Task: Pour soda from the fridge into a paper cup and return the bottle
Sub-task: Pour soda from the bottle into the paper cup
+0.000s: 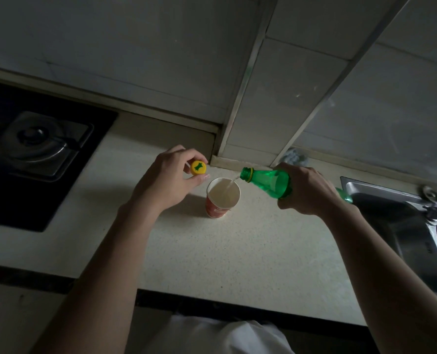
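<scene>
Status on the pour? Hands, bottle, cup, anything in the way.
Right hand grips green bottle, tilted, soda streaming into paper cup. Left hand pinches yellow cap beside cup. Cup upright on counter, nothing blocking.

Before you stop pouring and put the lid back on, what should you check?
1. Red paper cup upright on the pale speckled counter: ok.
2. Soda stream lands inside the cup: ok.
3. Room left in the cup: cannot tell, too dim.
4. Right hand grips the green plastic bottle: ok.
5. Left hand pinches the yellow screw cap, ready: ok.
</scene>
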Tool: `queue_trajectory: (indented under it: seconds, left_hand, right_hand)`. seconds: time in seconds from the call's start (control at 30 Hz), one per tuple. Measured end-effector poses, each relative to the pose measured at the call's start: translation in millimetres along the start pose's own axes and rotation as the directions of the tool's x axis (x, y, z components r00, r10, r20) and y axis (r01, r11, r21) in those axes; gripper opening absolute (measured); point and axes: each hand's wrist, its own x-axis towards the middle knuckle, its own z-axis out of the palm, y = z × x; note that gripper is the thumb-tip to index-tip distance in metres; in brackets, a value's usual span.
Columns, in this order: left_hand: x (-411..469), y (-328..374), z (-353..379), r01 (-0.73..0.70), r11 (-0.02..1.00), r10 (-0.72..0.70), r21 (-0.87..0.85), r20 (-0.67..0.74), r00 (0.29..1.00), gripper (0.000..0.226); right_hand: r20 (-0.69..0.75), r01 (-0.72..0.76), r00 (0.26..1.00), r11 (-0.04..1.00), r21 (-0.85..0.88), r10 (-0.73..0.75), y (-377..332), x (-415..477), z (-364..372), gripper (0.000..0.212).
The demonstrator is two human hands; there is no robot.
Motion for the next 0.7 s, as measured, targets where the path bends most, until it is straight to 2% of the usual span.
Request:
queue_trajectory:
  seconds: [0.7]
  left_hand:
    - [3.9,2.9,-2.4,-0.008,1.0,0.009,0.006,-0.007,1.0,0.027]
  right_hand:
    - [0.003,-0.012,1.0,1.0,-0.012,0.012,2.5,-4.2,-2.3,0.081]
